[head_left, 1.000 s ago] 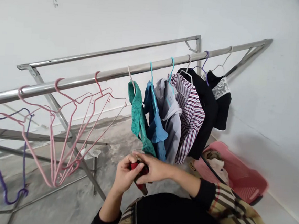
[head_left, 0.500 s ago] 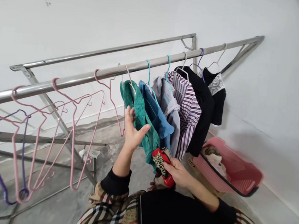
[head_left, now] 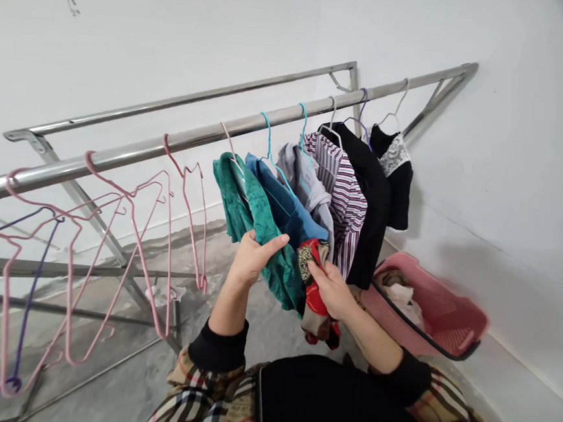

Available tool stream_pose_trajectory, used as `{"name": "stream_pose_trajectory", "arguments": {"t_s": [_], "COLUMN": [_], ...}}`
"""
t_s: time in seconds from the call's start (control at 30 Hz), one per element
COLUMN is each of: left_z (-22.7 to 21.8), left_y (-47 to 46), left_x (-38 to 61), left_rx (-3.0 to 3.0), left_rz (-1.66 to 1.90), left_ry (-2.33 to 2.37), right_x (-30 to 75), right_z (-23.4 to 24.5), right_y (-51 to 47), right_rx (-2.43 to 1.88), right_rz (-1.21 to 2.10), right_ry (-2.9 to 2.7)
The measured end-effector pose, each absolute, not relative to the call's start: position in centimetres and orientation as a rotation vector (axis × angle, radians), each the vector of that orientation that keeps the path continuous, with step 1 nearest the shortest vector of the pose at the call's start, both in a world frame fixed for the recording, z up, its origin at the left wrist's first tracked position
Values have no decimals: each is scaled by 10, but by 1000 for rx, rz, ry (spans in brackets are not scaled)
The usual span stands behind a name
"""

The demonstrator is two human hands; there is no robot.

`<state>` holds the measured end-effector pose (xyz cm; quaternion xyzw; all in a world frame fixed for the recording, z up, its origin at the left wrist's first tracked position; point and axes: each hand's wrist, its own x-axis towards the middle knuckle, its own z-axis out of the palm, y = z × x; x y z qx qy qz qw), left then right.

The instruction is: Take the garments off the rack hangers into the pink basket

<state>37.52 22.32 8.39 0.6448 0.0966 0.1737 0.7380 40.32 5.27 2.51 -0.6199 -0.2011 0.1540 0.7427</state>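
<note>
My left hand (head_left: 253,259) grips the lower edge of a green garment (head_left: 242,211) that hangs on a hanger from the steel rail (head_left: 134,154). My right hand (head_left: 331,290) is closed on a red patterned cloth (head_left: 315,291), which dangles below the hand, just right of the green garment. Beside these hang a blue garment (head_left: 286,205), a grey one (head_left: 299,173), a striped shirt (head_left: 345,203) and black clothes (head_left: 375,199).
Several empty pink hangers (head_left: 163,228) and a purple hanger (head_left: 25,308) hang on the rail's left half. A pink laundry basket (head_left: 448,322) with clothes stands on the floor at the right wall. A second rail (head_left: 173,102) runs behind. Concrete floor lies below.
My left hand left the red cloth, rose and took hold of the green garment. My right hand lifted the red cloth up beside it. The pink hangers swing.
</note>
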Motion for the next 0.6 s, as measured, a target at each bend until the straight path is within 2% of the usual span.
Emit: {"name": "stream_pose_trajectory", "arguments": {"t_s": [0.17, 0.43, 0.6], "left_z": [83, 47, 13], "left_y": [214, 197, 202], "left_x": [354, 342, 338], "left_rx": [1635, 2148, 2085], "left_rz": [588, 1529, 1602], "left_ry": [249, 485, 516], "right_x": [407, 418, 424], "right_z": [35, 30, 24], "right_y": [66, 61, 56], "right_rx": [-1480, -1433, -1378], "right_rz": [334, 461, 532], "right_ry": [-723, -769, -744]}}
